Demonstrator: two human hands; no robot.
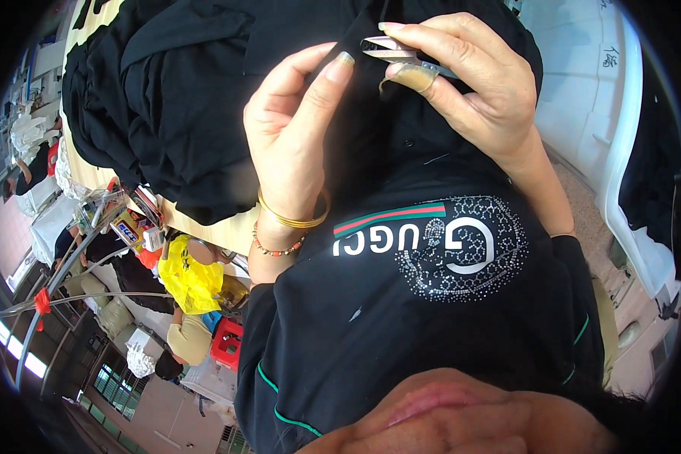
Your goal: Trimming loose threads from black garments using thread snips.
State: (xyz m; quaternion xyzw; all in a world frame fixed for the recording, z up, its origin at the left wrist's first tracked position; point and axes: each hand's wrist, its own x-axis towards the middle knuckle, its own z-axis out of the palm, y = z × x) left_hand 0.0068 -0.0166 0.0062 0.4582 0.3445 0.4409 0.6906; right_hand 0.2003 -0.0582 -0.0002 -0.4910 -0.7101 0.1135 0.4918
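Wearer's face is closest, at the bottom edge of the head view, then a black shirt. Left hand's got thumb and forefinger pinched on black cloth, heaped over a pale table. Right hand's curled, gripping small snips by finger and thumb, blades toward the left one.
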